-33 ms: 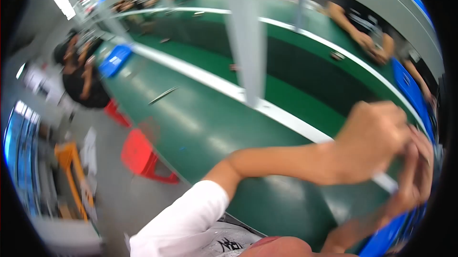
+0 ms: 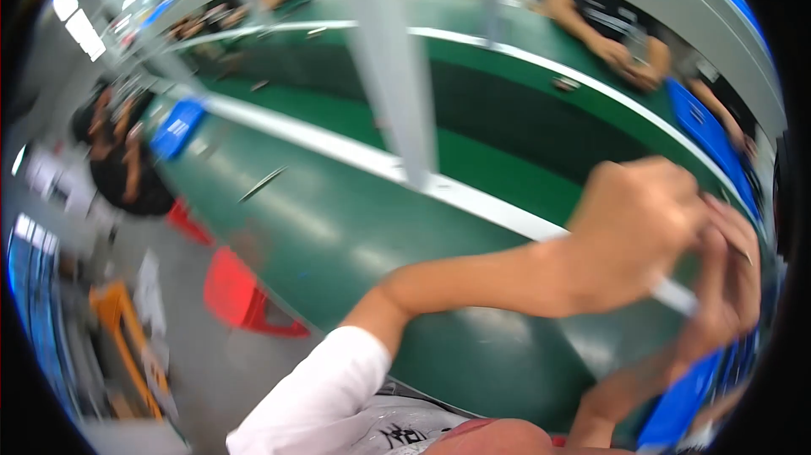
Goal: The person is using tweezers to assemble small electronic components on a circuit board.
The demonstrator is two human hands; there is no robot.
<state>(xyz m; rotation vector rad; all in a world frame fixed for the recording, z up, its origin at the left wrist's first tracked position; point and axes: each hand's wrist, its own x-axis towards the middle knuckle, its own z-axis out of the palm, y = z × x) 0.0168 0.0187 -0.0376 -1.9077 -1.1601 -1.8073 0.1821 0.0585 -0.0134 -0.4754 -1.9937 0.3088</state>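
Note:
My left hand [image 2: 634,231] is raised above the green table [image 2: 346,235], its fingers curled into a closed fist. Right up against it, at the right rim of the view, is my right hand [image 2: 733,265] with bent fingers meeting the left hand's fingertips. Whatever sits between the fingers is hidden by the left fist and motion blur. A slim, pointed metal tool like tweezers [image 2: 263,184] lies farther left on the tabletop.
A white ledge [image 2: 490,214] and a grey post [image 2: 393,75] border the table's far side. Blue trays [image 2: 179,128] stand at far left and a blue bin [image 2: 684,400] at lower right. Red stools [image 2: 232,290] line the left edge. Other people [image 2: 612,32] sit at nearby tables.
The surroundings have shifted left in view as the head turned slightly. My two hands stay together, appearing slightly farther left and higher, the left one still closed.

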